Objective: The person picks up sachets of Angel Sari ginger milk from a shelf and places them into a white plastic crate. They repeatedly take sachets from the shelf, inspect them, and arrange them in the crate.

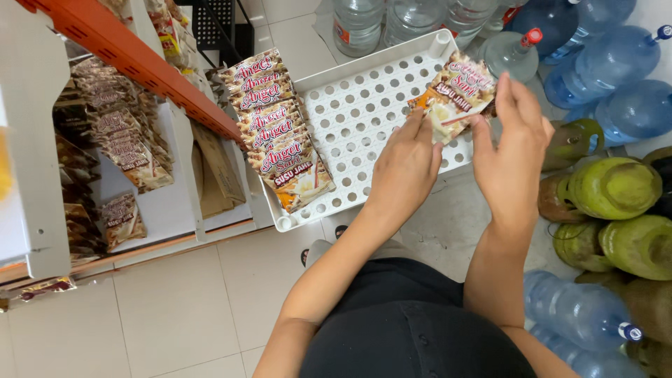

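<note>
Fingers [420, 122] of the left hand [402, 171] and right hand [514, 150] pinch one sachet [458, 94] by its lower edge, holding it over a white perforated tray [364, 105]. A row of matching sachets [276, 129] lies along the tray's left side. Green gas cylinders [616, 185] and blue water jugs [616, 63] stand to the right.

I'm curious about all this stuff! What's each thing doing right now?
Sachet: held up by both hands.
Left hand: pinching sachet's lower edge.
Right hand: gripping sachet's right side.
Sachet row: lined up in tray.
Tray: mostly bare.
Water jugs: capped, lying down.
</note>
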